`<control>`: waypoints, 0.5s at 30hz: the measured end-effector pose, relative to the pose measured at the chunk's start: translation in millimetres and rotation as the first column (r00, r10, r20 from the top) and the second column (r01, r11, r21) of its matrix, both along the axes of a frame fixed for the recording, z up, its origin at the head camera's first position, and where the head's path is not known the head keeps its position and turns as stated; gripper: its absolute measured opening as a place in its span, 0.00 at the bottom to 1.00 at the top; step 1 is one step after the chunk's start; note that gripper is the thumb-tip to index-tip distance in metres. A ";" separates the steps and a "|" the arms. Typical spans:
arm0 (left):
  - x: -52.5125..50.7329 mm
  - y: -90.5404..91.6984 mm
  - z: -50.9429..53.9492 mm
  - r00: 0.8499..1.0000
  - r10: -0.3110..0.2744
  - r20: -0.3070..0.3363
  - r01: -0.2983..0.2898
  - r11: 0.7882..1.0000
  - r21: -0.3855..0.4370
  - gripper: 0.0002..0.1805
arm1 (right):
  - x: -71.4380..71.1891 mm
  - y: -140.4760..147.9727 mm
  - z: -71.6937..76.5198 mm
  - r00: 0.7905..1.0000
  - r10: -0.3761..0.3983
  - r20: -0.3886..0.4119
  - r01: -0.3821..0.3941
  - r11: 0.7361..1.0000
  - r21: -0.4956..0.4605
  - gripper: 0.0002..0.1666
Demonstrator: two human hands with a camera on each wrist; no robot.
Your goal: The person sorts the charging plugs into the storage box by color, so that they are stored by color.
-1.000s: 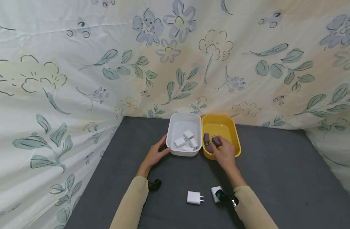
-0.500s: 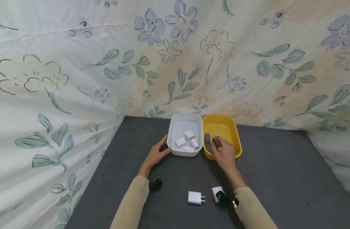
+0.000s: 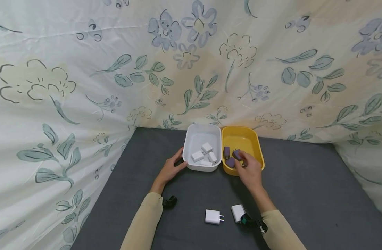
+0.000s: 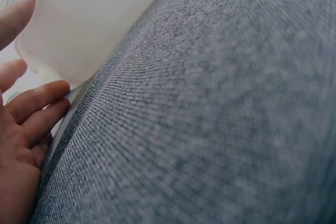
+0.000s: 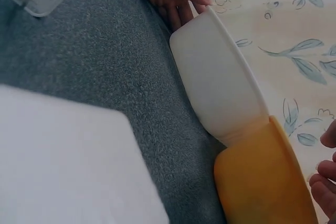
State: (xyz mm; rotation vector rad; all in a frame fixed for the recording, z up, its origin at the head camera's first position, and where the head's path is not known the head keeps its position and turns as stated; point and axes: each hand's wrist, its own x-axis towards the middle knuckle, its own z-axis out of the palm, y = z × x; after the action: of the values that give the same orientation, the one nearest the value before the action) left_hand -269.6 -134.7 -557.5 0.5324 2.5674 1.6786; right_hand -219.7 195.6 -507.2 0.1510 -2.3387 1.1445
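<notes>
My left hand touches the left side and near corner of the white bin, fingers fairly straight, as the left wrist view also shows. Several white charger plugs lie in that bin. Over the near right part of the yellow bin is my right hand, its fingers loosely bent and apart. Its fingertips are close to a purple charger plug; more purple plugs lie beside it. In the right wrist view the right fingers show above the yellow rim with nothing visible between them.
On the grey cloth lie one white charger plug with its prongs to the right and another white plug beside the right wrist's camera strap. A floral curtain hangs behind and to the sides.
My right hand has drawn slightly back and to the right, its fingers loosening from the purple charger plugs, which stay in the yellow bin. The left hand holds its place at the white bin.
</notes>
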 end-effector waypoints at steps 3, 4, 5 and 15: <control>0.8 0.0 0.6 1.000 -0.001 0.003 0.001 1.000 -0.001 0.39 | 5.3 2.2 1.9 1.000 -0.004 -0.016 0.004 1.000 0.021 0.23; 1.1 0.1 0.9 1.000 0.000 0.004 0.000 1.000 -0.003 0.39 | 7.0 2.8 2.5 1.000 -0.007 -0.024 0.008 1.000 0.029 0.22; 1.3 0.1 1.1 1.000 -0.001 0.001 0.001 1.000 0.000 0.38 | 9.0 3.4 3.1 1.000 -0.008 -0.030 0.009 0.999 0.041 0.22; 2.9 -0.3 2.6 1.000 0.003 -0.003 -0.003 1.000 0.003 0.38 | 29.6 9.7 5.0 0.997 0.007 -0.080 0.002 0.994 0.108 0.21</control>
State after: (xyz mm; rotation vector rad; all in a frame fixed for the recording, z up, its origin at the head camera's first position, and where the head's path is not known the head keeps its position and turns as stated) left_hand -266.7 -135.0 -554.9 0.5313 2.5695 1.6840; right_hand -190.1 205.2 -502.1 0.2346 -2.3302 0.9942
